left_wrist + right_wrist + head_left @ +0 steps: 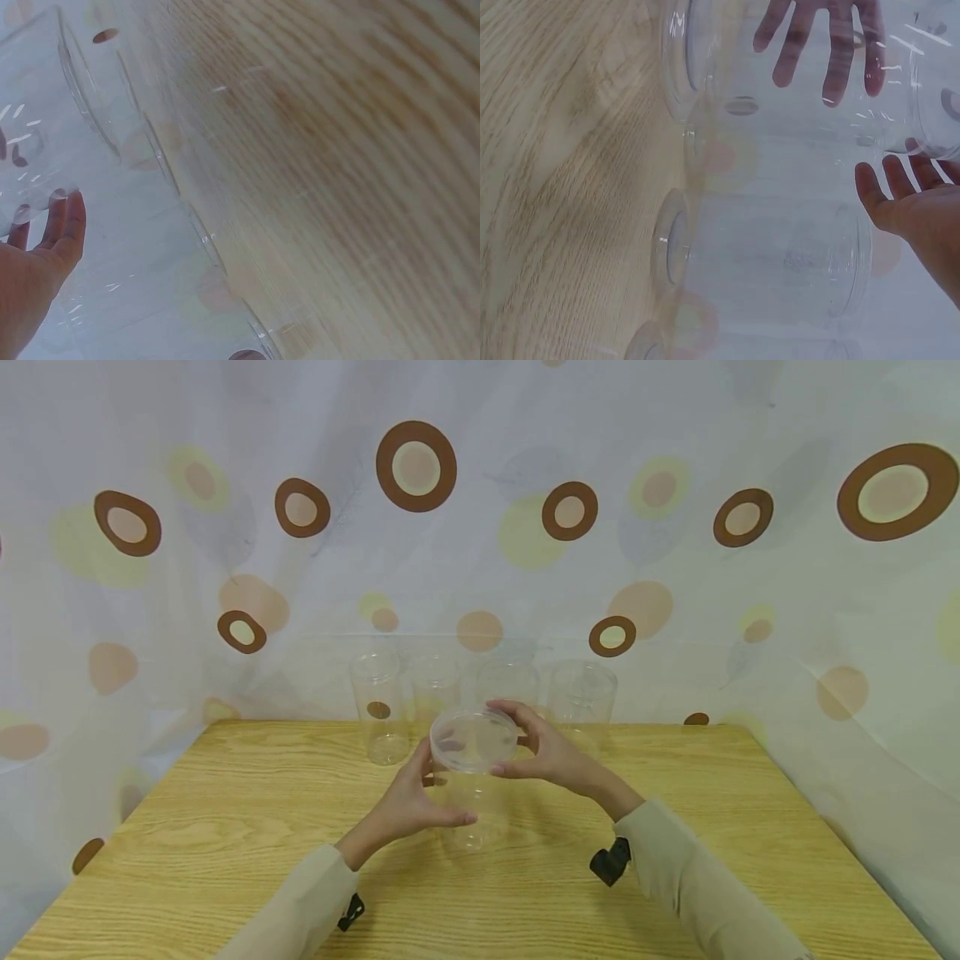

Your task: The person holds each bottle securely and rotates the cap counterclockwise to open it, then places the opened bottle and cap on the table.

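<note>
A tall clear jar [474, 814] with a translucent round lid [480, 739] on its top stands upright between the two hands. The left hand [412, 793] grips the jar's side below the lid, thumb toward the camera. At the lid's right edge, the right hand [551, 756] holds the rim with its thumb in front and fingers behind. Through the jar wall, the left fingers [836, 60] show in the right wrist view. Whether the jar's base touches the table I cannot tell.
Several similar clear jars stand in a row along the back of the wooden table [225, 827], among them one at left [378, 714] and one at right [581, 693]. A patterned white curtain [480, 552] hangs behind the table and on both sides.
</note>
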`<act>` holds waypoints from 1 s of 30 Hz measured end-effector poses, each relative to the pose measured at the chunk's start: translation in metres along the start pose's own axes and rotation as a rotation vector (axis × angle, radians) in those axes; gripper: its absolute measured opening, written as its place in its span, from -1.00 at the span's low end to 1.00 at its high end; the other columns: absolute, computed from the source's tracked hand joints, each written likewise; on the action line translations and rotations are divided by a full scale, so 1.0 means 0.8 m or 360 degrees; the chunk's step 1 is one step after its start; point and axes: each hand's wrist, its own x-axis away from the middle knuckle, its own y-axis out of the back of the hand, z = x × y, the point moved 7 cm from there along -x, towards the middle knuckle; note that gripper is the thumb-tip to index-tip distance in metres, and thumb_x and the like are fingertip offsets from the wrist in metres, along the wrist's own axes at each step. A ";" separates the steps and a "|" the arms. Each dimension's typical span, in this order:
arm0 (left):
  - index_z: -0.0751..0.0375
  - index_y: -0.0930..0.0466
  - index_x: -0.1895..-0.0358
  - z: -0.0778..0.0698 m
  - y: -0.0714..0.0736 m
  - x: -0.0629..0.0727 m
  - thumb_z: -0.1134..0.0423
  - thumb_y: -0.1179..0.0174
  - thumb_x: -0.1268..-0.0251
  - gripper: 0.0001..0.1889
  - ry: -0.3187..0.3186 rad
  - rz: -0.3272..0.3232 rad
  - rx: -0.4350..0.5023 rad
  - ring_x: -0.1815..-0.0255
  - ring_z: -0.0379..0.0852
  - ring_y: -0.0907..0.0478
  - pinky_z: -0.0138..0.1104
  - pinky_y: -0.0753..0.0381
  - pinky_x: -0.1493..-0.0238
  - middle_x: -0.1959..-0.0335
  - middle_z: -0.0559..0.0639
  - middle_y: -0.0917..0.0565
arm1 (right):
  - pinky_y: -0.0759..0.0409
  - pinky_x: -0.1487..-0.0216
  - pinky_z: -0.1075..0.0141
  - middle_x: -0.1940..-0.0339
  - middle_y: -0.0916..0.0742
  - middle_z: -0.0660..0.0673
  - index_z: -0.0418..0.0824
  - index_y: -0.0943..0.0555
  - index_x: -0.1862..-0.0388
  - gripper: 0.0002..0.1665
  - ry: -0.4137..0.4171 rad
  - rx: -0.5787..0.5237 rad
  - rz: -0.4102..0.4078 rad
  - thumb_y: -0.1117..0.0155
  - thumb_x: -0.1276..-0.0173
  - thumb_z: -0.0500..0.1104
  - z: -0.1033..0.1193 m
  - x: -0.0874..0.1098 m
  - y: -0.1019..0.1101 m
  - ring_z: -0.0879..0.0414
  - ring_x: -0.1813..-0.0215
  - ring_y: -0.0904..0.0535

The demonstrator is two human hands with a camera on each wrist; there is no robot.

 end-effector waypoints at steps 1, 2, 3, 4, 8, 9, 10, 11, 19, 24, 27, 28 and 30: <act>-0.01 0.01 -0.38 0.001 -0.001 0.000 0.39 -0.46 0.24 0.05 0.0003 0.0011 0.0001 -0.21 0.12 -0.34 0.07 -0.41 -0.07 -0.27 0.08 -0.28 | -0.33 -0.21 0.00 -0.32 -0.29 -0.08 0.02 -0.10 -0.39 -0.08 0.0002 -0.0026 0.0037 -0.37 -0.12 -0.12 0.000 0.000 0.000 -0.03 -0.26 -0.28; -0.01 0.02 -0.39 0.001 -0.001 0.000 0.39 -0.46 0.24 0.05 0.0002 0.0017 0.0005 -0.21 0.12 -0.33 0.08 -0.41 -0.07 -0.27 0.09 -0.27 | -0.32 -0.23 0.00 -0.33 -0.28 -0.08 0.02 -0.09 -0.40 -0.08 0.0005 -0.0041 0.0062 -0.36 -0.13 -0.12 0.000 0.000 0.000 -0.03 -0.27 -0.27; 0.00 0.03 -0.39 0.001 -0.001 0.000 0.39 -0.46 0.23 0.06 0.0001 0.0021 0.0006 -0.21 0.12 -0.33 0.08 -0.41 -0.07 -0.27 0.10 -0.27 | -0.32 -0.23 0.00 -0.33 -0.28 -0.08 0.02 -0.09 -0.41 -0.08 0.0005 -0.0049 0.0078 -0.36 -0.14 -0.12 0.000 0.000 0.000 -0.03 -0.28 -0.26; 0.01 0.04 -0.39 0.001 -0.001 0.001 0.39 -0.46 0.23 0.06 0.0004 0.0024 0.0005 -0.22 0.13 -0.33 0.09 -0.40 -0.08 -0.27 0.11 -0.27 | -0.32 -0.23 0.00 -0.33 -0.28 -0.08 0.03 -0.08 -0.41 -0.07 -0.0002 -0.0059 0.0089 -0.36 -0.14 -0.12 0.000 0.000 0.000 -0.02 -0.28 -0.26; 0.03 0.04 -0.39 0.000 -0.001 0.001 0.38 -0.46 0.23 0.06 0.0003 0.0022 -0.0005 -0.21 0.13 -0.33 0.10 -0.40 -0.07 -0.27 0.12 -0.27 | -0.34 -0.21 -0.03 -0.35 -0.25 -0.11 0.00 -0.05 -0.42 -0.05 -0.0007 -0.0081 0.0084 -0.36 -0.13 -0.12 0.001 0.001 -0.001 -0.06 -0.29 -0.24; 0.02 0.03 -0.39 0.000 0.000 0.001 0.37 -0.46 0.23 0.05 0.0002 0.0020 -0.0013 -0.20 0.13 -0.34 0.09 -0.41 -0.07 -0.26 0.12 -0.28 | -0.33 -0.22 -0.04 -0.36 -0.25 -0.11 -0.01 -0.05 -0.42 -0.04 -0.0005 -0.0069 0.0061 -0.37 -0.13 -0.12 0.001 0.002 -0.001 -0.07 -0.30 -0.24; 0.02 0.03 -0.39 0.000 0.000 0.001 0.37 -0.47 0.23 0.05 0.0002 0.0016 -0.0022 -0.19 0.13 -0.35 0.07 -0.42 -0.07 -0.26 0.11 -0.29 | -0.31 -0.23 -0.06 -0.37 -0.24 -0.12 -0.02 -0.04 -0.42 -0.03 -0.0002 -0.0053 0.0034 -0.37 -0.12 -0.12 0.002 0.003 -0.001 -0.08 -0.30 -0.23; 0.01 0.02 -0.39 0.000 0.001 0.001 0.37 -0.47 0.23 0.05 0.0003 0.0012 -0.0029 -0.18 0.12 -0.37 0.07 -0.42 -0.06 -0.26 0.10 -0.29 | -0.29 -0.24 -0.08 -0.38 -0.23 -0.12 -0.03 -0.04 -0.42 -0.02 -0.0001 -0.0032 0.0000 -0.38 -0.11 -0.11 0.002 0.004 -0.001 -0.08 -0.32 -0.22; 0.09 0.02 -0.39 -0.002 0.004 0.002 0.39 -0.47 0.24 0.05 0.0016 -0.0024 -0.0043 -0.15 0.18 -0.38 0.16 -0.39 -0.05 -0.25 0.20 -0.30 | -0.26 -0.26 -0.07 -0.34 -0.30 -0.14 -0.07 -0.07 -0.40 0.05 -0.0073 0.0103 -0.0323 -0.46 -0.01 -0.04 0.003 0.011 -0.006 -0.04 -0.34 -0.19; 0.07 0.02 -0.39 -0.001 0.003 0.002 0.39 -0.46 0.23 0.05 0.0027 -0.0019 -0.0045 -0.16 0.17 -0.38 0.14 -0.39 -0.05 -0.25 0.18 -0.30 | -0.25 -0.26 -0.07 -0.31 -0.34 -0.14 -0.09 -0.12 -0.37 0.00 -0.0087 0.0123 -0.0392 -0.45 -0.01 -0.03 0.002 0.012 -0.008 -0.03 -0.33 -0.21; 0.03 0.02 -0.39 -0.001 0.003 0.003 0.39 -0.46 0.23 0.05 0.0025 -0.0015 -0.0031 -0.17 0.16 -0.38 0.12 -0.40 -0.06 -0.26 0.13 -0.29 | -0.22 -0.28 -0.08 -0.32 -0.32 -0.12 -0.07 -0.15 -0.36 -0.04 -0.0078 0.0120 -0.0333 -0.44 -0.04 -0.03 0.000 0.009 -0.007 -0.03 -0.32 -0.22; 0.02 0.02 -0.39 -0.001 0.003 0.003 0.39 -0.46 0.23 0.05 0.0025 -0.0012 -0.0025 -0.16 0.16 -0.38 0.11 -0.40 -0.06 -0.26 0.13 -0.29 | -0.21 -0.29 -0.08 -0.33 -0.31 -0.11 -0.06 -0.14 -0.36 -0.06 -0.0068 0.0115 -0.0291 -0.42 -0.06 -0.03 0.000 0.009 -0.006 -0.03 -0.32 -0.22; 0.02 0.04 -0.39 -0.001 0.003 0.004 0.39 -0.46 0.23 0.05 0.0017 0.0000 -0.0012 -0.16 0.16 -0.38 0.11 -0.40 -0.07 -0.27 0.12 -0.28 | -0.18 -0.31 -0.08 -0.35 -0.29 -0.08 0.00 -0.14 -0.37 -0.08 -0.0059 0.0101 -0.0197 -0.40 -0.09 -0.05 -0.002 0.007 -0.005 -0.02 -0.32 -0.22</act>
